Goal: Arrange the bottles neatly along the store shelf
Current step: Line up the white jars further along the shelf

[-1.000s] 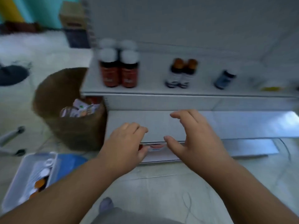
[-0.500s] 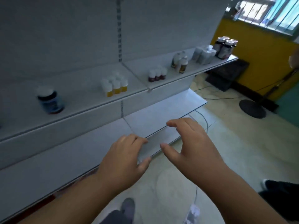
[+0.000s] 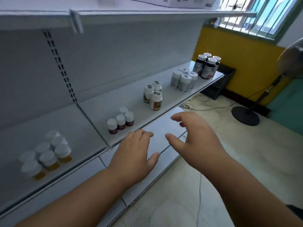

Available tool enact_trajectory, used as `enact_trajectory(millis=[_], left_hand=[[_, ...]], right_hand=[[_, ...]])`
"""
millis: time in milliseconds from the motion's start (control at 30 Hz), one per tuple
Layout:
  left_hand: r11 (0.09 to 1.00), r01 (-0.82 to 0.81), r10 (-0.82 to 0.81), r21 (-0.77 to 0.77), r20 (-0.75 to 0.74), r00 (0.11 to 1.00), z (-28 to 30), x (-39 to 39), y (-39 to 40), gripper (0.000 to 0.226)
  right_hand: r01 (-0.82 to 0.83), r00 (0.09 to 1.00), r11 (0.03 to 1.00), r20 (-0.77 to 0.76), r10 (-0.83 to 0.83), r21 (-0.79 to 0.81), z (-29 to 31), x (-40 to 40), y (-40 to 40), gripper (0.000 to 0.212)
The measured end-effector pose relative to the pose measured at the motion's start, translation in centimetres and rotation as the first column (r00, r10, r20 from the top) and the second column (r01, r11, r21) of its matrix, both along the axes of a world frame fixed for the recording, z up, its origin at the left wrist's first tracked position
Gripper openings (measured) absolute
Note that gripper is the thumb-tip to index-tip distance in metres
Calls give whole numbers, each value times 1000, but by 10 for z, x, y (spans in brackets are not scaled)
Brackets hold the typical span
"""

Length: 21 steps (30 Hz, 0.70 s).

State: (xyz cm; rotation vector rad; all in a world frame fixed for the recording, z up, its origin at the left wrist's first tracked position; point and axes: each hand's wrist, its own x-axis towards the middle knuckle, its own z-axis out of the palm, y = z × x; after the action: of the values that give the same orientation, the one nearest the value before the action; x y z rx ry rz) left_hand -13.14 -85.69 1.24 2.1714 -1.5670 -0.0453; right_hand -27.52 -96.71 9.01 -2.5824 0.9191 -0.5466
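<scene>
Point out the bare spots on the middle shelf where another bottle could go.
Widest gap: between the yellow bottles and the red bottles, though the divider crosses it. Narrower gaps lie between the red bottles and the white bottles, then before the grey jars. The far end is crowded: grey jars and dark bottles sit close together.

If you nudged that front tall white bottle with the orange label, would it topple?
Probably, if pushed high up: the white bottle stands upright, taller than it is wide. It looks like light plastic, so it should slide or tip easily. It stands close to two like it and near the shelf edge, so it might knock them or fall.
</scene>
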Motion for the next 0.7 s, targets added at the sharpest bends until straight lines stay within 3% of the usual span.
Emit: enact_trajectory(millis=[267,467,567,700], left_hand=[[957,-278,282,79,-52,958,-26,11,-104,86],[827,-544,552,144,-21,833,-51,4,-169,91],[756,-597,594,271,102,798,-60,2,-180,95],[731,-606,592,314,152,792,-74,-1,-183,102]], right_hand=[[-190,981,981,29,190,29,-23,47,-142,40],[-421,906,897,14,423,135,-38,94,-248,32],[-471,881,860,54,471,193,-49,119,-280,34],[-475,879,839,95,467,264,-72,156,-295,53]])
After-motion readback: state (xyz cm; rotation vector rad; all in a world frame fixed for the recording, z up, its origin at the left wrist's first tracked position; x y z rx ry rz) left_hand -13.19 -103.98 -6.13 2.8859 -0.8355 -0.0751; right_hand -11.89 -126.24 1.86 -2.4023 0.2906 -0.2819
